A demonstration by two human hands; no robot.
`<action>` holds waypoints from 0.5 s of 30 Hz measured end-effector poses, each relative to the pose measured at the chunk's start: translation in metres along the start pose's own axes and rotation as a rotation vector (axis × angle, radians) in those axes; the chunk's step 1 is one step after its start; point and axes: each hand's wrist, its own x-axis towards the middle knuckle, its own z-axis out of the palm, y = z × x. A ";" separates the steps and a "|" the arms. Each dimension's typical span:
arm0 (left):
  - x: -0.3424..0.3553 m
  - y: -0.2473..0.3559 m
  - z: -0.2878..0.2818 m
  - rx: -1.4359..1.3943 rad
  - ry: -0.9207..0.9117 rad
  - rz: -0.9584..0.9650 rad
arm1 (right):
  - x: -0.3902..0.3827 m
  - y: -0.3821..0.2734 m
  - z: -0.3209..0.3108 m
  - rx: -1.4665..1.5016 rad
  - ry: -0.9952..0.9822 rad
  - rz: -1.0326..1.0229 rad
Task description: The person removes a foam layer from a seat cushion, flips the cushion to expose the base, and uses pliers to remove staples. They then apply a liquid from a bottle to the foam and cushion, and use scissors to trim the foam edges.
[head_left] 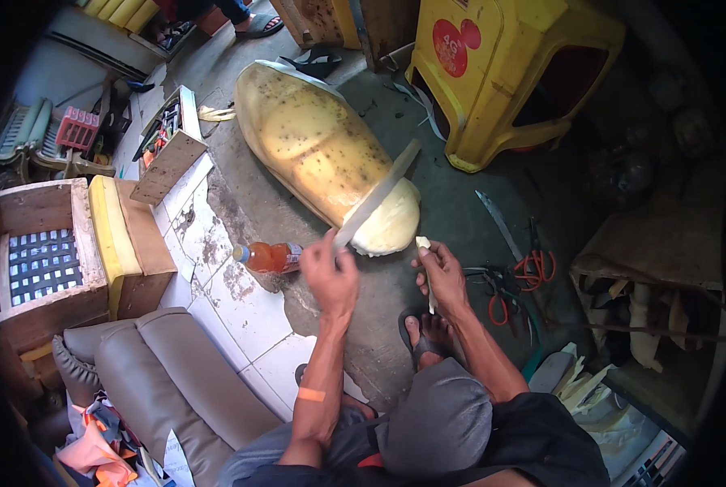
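My left hand point(329, 274) grips the handle of a long knife point(379, 192) whose blade points up and right across the near end of a big yellow foam block point(318, 146) lying on the concrete floor. The blade rests against the pale cut end point(391, 227) of the foam. My right hand point(442, 276) is just right of that end and pinches a thin pale strip of foam point(428, 276) that hangs down between its fingers. My sandalled foot point(428, 334) is below the right hand.
An orange drink bottle point(267, 256) lies left of my left hand. A yellow plastic stool point(505, 69) stands at the back right. Another long blade point(498, 223), pliers and scissors point(515, 284) lie on the right. A wooden frame point(47, 260) and grey cushions point(164, 381) are at the left.
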 end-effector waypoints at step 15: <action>0.040 -0.145 -0.039 -0.320 0.032 -0.331 | -0.004 -0.095 0.053 -0.490 -0.287 -0.184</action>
